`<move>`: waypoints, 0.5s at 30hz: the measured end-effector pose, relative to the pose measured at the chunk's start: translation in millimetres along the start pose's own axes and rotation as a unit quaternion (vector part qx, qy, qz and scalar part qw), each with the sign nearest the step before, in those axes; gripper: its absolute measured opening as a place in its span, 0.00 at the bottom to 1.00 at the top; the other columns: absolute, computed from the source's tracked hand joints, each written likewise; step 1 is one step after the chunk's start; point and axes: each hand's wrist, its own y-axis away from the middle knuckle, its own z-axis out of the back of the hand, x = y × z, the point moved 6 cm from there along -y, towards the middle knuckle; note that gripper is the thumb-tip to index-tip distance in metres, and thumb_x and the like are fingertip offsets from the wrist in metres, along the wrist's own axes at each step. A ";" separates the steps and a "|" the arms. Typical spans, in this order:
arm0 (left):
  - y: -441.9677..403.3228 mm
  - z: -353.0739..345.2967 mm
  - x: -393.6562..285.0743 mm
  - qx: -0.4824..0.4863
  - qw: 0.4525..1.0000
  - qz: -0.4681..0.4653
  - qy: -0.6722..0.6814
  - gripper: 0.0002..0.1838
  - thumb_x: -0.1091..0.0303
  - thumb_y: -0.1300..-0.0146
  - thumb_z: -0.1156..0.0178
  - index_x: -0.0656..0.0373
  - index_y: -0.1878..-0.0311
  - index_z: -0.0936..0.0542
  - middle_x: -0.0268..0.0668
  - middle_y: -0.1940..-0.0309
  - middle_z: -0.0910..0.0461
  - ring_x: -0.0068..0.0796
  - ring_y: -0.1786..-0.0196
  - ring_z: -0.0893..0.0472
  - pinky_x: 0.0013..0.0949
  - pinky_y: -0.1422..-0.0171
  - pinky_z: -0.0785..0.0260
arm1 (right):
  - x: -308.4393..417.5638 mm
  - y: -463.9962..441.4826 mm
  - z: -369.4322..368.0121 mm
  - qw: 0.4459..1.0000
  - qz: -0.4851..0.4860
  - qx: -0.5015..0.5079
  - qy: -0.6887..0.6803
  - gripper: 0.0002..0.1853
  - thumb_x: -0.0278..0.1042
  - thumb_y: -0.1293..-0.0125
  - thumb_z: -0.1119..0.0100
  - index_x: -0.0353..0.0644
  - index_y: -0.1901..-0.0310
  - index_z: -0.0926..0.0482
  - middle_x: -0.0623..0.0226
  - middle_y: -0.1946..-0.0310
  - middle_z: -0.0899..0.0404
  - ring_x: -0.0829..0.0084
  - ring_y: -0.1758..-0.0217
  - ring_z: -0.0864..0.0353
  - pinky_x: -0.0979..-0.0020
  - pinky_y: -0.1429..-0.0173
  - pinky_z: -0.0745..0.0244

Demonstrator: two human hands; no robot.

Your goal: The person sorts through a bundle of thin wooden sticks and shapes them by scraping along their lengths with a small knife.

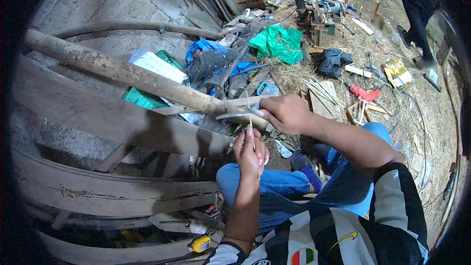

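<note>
My right hand (289,113) is closed around a knife, most of its handle hidden by the fingers. The knife's blade (232,115) points left and lies across the upper end of a thin wooden stick (250,122). Below the blade, my left hand (249,151) pinches this pale stick upright between thumb and fingers. Just behind both hands is the end of a thick bamboo pole (196,99), which slants down from the upper left. Whether the blade is cutting into the stick I cannot tell.
Wooden planks (113,194) run along the left. A green plastic bag (278,44), a black bag (333,63), cut sticks (325,92) and a red power drill (362,92) lie on the straw-covered floor. A person in dark clothes (419,7) stands at the upper right.
</note>
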 end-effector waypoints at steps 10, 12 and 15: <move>-2.1 8.6 13.5 0.023 0.994 0.062 0.085 0.15 0.59 0.20 0.52 0.60 0.58 0.23 0.25 0.91 0.41 0.16 0.93 0.44 0.24 0.89 0.48 | -47.6 -4.0 -12.3 0.988 -0.055 0.048 0.134 0.16 0.52 0.27 0.51 0.48 0.63 0.25 0.60 0.73 0.20 0.50 0.70 0.18 0.47 0.71 0.27; -0.4 11.6 15.3 0.027 0.992 0.068 0.100 0.15 0.59 0.20 0.52 0.60 0.58 0.23 0.25 0.91 0.41 0.17 0.93 0.44 0.24 0.89 0.48 | -47.0 -3.6 -14.0 0.989 -0.033 0.050 0.134 0.15 0.51 0.28 0.50 0.49 0.62 0.25 0.61 0.73 0.20 0.50 0.70 0.18 0.47 0.70 0.26; 4.2 17.4 18.8 -0.002 0.987 0.100 0.123 0.16 0.58 0.20 0.53 0.60 0.57 0.22 0.25 0.91 0.41 0.17 0.93 0.44 0.24 0.88 0.48 | -48.2 -1.0 -19.5 0.984 -0.069 0.079 0.146 0.15 0.52 0.28 0.51 0.50 0.62 0.25 0.59 0.74 0.19 0.49 0.70 0.18 0.47 0.69 0.26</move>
